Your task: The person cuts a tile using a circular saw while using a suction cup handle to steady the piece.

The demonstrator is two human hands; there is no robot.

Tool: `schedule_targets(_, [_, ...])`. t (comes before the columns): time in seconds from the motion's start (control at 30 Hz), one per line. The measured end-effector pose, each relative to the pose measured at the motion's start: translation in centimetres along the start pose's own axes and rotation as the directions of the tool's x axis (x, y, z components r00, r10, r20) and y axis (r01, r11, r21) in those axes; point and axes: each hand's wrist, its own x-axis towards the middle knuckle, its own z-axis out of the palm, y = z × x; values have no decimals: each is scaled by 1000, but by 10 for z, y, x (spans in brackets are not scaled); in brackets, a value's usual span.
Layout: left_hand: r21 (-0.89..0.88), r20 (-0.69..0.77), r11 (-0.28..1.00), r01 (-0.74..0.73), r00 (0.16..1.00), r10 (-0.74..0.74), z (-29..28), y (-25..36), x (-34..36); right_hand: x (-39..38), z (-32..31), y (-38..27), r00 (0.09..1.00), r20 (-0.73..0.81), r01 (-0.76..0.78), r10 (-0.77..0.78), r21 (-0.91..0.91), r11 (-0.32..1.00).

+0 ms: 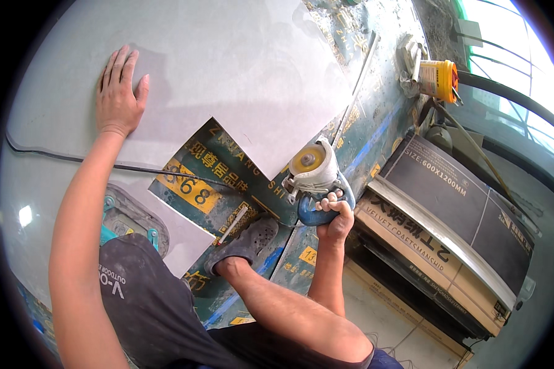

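My left hand (119, 92) lies with fingers stretched out on a large pale grey tile (234, 55) at the upper left. My right hand (333, 215) grips the blue handle of a handheld cutter (309, 169) with a yellow disc in a dusty metal guard. The cutter is beside the tile's cut edge, where a notch shows green printed floor sheeting (215, 158). A black cable (74, 158) runs under my left forearm. In the notch lie a white marker pen (232, 225) and my foot in a grey clog (255, 240).
A teal-and-grey tool (154, 240) sits left of my leg. A long metal strip (357, 86) lies along the sheeting. At the right are stacked long cardboard boxes (437, 178), a yellow bucket (436, 80) with tools and a bright window (517, 43).
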Motion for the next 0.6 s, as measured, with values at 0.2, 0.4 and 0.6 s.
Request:
schedule_targets(0.2, [9, 6, 1000, 0, 1000, 0, -1, 2, 2, 3, -7, 0, 999, 50, -4, 1, 65, 998])
schedule_targets(0.4, [16, 11, 1000, 0, 1000, -1, -2, 1, 1, 2, -3, 0, 999, 33, -11, 9, 58, 998])
schedule_targets(0.6, [10, 7, 1000, 4, 1000, -4, -1, 1, 1, 3, -5, 2, 1000, 9, -3, 3, 31, 1000])
